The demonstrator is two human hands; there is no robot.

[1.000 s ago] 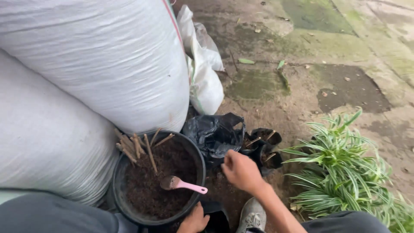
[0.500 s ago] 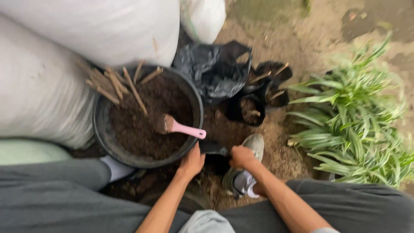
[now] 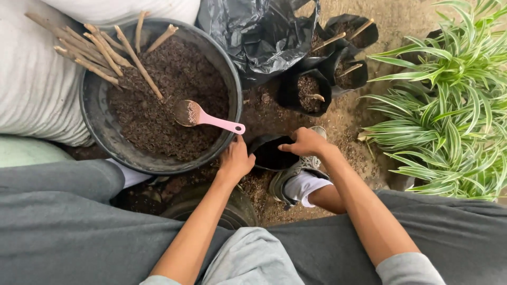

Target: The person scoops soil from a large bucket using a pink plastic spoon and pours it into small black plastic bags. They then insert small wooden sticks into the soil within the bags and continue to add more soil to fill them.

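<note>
Hands (image 3: pixel 236 160) (image 3: pixel 304 142) pinch opposite rims of a small black bag (image 3: pixel 272 154), mouth upward, squeezed between tub (image 3: pixel 95 113) and shoe (image 3: pixel 296 177).

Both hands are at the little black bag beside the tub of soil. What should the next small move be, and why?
Probably the left hand should let go and reach for the pink scoop lying in the tub of soil, while the right hand holds the mouth of the small black bag open. The bag looks open and unfilled, and the scoop's handle points toward the left hand.
</note>
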